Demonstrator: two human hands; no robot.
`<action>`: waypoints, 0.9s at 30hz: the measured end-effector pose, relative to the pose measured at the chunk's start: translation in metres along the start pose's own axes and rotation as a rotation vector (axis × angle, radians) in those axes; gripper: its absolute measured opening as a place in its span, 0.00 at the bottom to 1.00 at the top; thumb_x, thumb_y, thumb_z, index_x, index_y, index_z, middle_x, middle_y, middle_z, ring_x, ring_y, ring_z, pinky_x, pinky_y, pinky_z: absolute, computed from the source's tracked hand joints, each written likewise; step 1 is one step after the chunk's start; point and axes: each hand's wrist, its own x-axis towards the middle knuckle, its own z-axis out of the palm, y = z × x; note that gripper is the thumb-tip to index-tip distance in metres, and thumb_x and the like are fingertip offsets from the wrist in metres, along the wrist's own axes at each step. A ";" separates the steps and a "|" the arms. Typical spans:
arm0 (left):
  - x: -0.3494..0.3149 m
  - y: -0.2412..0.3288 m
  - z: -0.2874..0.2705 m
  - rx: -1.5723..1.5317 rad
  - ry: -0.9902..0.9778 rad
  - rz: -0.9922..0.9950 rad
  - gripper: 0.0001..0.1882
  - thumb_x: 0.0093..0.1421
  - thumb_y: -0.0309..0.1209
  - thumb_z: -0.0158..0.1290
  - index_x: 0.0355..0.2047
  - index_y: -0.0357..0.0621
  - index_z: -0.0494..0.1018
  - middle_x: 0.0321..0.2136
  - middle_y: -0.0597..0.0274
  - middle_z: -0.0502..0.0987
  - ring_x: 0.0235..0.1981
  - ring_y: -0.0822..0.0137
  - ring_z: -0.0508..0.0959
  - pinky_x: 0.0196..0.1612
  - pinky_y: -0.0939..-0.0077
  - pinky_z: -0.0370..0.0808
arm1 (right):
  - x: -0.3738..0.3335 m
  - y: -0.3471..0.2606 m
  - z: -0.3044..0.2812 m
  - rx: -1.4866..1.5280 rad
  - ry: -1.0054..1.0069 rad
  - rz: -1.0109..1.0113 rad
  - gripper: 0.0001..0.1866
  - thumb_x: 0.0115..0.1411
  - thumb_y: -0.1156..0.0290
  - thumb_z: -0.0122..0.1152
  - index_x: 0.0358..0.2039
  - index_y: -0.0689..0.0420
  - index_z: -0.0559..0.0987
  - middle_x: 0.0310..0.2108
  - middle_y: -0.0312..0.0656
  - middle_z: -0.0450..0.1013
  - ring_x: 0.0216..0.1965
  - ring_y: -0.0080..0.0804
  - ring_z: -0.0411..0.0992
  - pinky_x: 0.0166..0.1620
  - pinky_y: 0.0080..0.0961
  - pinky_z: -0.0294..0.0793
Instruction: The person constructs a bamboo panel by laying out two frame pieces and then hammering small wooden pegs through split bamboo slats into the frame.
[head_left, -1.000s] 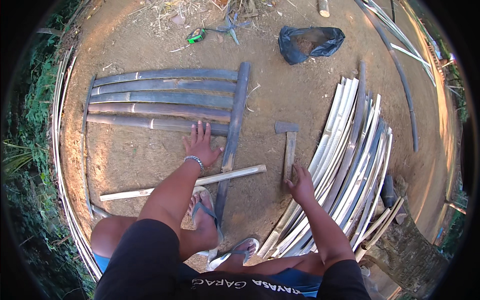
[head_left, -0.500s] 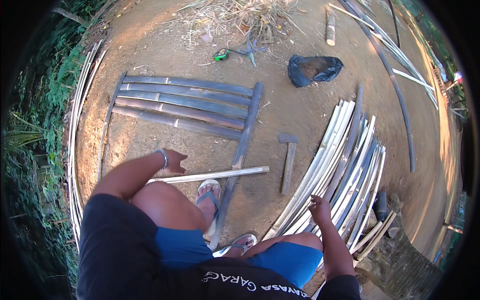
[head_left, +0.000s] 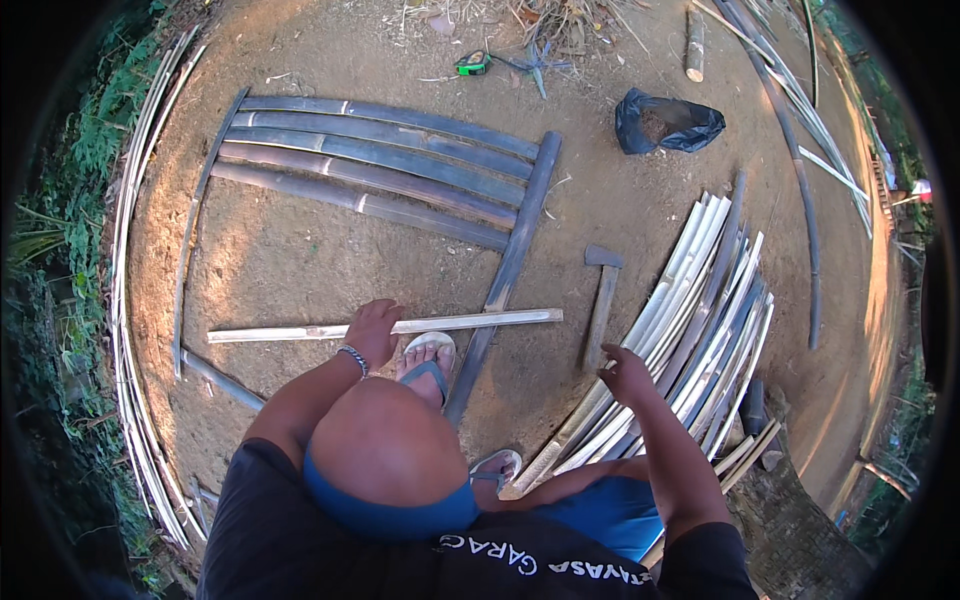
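Note:
My left hand (head_left: 372,332) lies over a pale split bamboo strip (head_left: 470,321), its fingers bent across it. The strip lies crosswise over a dark bamboo pole (head_left: 512,270), just ahead of my sandalled foot. My right hand (head_left: 630,378) hovers by the left side of a pile of split bamboo strips (head_left: 690,285), fingers loosely bent and apart, holding nothing I can see. Near its fingertips is the handle end of a hatchet (head_left: 602,300) lying on the ground. Several dark bamboo slats (head_left: 400,155) run side by side between the pole and a thinner left pole (head_left: 200,210).
Beyond the slats lie a green tape measure (head_left: 473,63) and an open black plastic bag (head_left: 668,122). Long bamboo strips (head_left: 125,250) edge the greenery at left. A long dark pole (head_left: 808,230) lies at right. A log (head_left: 800,510) is at lower right.
My left hand has come down onto the bamboo strip. My right hand has moved forward and left, toward the hatchet handle, its fingers loosening. The view has shifted, showing more of the strip's left end.

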 end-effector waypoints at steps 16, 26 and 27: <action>0.001 -0.025 -0.018 -0.099 -0.144 0.092 0.19 0.61 0.32 0.61 0.52 0.46 0.74 0.45 0.55 0.76 0.46 0.50 0.81 0.48 0.57 0.78 | 0.079 -0.097 0.068 -0.400 0.263 -0.333 0.20 0.57 0.71 0.65 0.52 0.50 0.81 0.51 0.44 0.76 0.58 0.45 0.71 0.61 0.44 0.70; 0.045 0.030 -0.122 -0.657 -0.020 0.128 0.18 0.65 0.37 0.62 0.52 0.44 0.78 0.39 0.60 0.84 0.35 0.64 0.84 0.41 0.68 0.81 | 0.042 -0.123 -0.038 0.230 1.021 -0.292 0.48 0.57 0.75 0.75 0.73 0.53 0.57 0.65 0.51 0.63 0.65 0.45 0.66 0.62 0.43 0.72; 0.053 0.032 -0.146 -0.784 -0.059 0.066 0.18 0.67 0.38 0.61 0.52 0.43 0.78 0.37 0.61 0.85 0.33 0.67 0.84 0.39 0.70 0.82 | 0.040 -0.125 -0.038 0.321 0.980 -0.241 0.48 0.58 0.74 0.74 0.74 0.52 0.56 0.66 0.51 0.63 0.64 0.44 0.66 0.62 0.42 0.72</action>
